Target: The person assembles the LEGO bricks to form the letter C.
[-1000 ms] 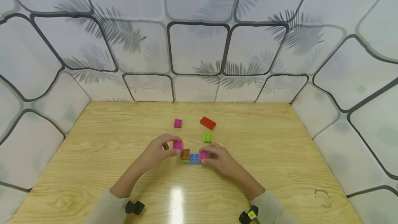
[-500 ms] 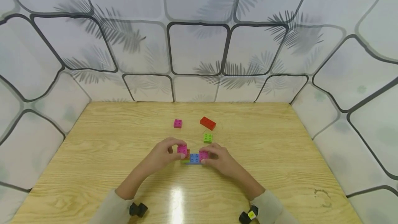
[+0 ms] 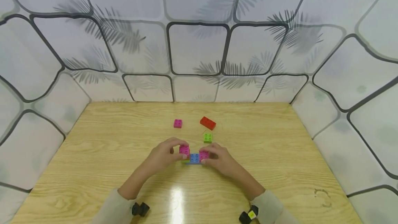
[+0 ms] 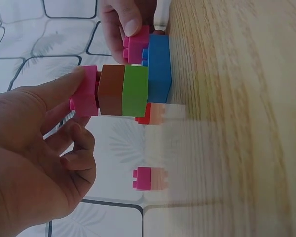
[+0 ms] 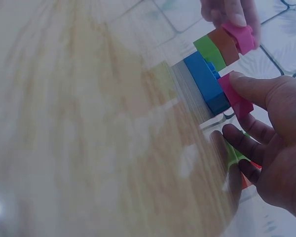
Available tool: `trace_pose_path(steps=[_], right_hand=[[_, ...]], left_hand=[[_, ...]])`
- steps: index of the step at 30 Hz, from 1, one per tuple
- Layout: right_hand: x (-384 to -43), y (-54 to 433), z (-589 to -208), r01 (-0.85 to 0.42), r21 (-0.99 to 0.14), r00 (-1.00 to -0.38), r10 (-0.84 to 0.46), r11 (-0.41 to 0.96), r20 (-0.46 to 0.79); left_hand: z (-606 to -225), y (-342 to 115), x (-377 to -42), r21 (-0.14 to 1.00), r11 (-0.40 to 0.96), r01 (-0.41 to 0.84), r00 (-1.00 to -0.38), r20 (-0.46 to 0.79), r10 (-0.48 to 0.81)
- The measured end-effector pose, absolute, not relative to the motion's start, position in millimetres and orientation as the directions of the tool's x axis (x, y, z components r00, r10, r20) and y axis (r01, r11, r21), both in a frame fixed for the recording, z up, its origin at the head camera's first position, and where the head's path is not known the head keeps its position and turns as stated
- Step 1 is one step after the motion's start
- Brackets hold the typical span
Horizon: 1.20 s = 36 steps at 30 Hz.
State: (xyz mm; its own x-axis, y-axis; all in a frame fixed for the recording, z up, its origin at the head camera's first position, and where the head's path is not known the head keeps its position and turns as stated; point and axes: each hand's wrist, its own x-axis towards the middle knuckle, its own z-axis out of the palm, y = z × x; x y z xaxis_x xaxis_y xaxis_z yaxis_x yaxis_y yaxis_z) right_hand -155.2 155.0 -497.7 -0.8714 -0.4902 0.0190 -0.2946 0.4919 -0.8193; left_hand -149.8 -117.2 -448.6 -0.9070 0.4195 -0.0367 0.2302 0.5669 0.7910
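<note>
A long blue toy building brick (image 4: 159,68) lies on the table. On its left end a green brick (image 4: 135,91) carries a brown brick (image 4: 111,90). My left hand (image 3: 166,154) pinches a pink brick (image 4: 87,91) between thumb and fingers, right at the studs of the brown one; in the left wrist view a thin gap with studs shows between them. On the blue brick's right end sits another pink brick (image 5: 234,94), which my right hand (image 3: 221,159) pinches. Blue studs show between the two sides in the head view.
Beyond the hands on the wooden table (image 3: 264,137) lie a loose pink brick (image 3: 178,123), a red brick (image 3: 207,123) and a light green brick (image 3: 208,138). White patterned panels (image 3: 199,47) stand along the table's back and sides.
My left hand has moved right and slightly down with its pink brick, from beside the brown brick to over it. The right hand has stayed in place on its pink brick.
</note>
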Motion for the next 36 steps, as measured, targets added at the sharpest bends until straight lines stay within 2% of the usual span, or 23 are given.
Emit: trace_pose_path(steps=[26,36], right_hand=[[-156.4,155.6,-498.6,-0.346,-0.804,-0.862,-0.503,0.484,0.068],[-155.7,156.3,-499.1,-0.355,-0.804,-0.860,-0.504,0.477,0.081]], left_hand=[[-446.6,-109.7,-144.9,0.655,0.679,0.331,-0.919,0.062,0.389],[-444.7,-108.7,-145.4,0.636,0.674,0.375,-0.902,0.082,0.425]])
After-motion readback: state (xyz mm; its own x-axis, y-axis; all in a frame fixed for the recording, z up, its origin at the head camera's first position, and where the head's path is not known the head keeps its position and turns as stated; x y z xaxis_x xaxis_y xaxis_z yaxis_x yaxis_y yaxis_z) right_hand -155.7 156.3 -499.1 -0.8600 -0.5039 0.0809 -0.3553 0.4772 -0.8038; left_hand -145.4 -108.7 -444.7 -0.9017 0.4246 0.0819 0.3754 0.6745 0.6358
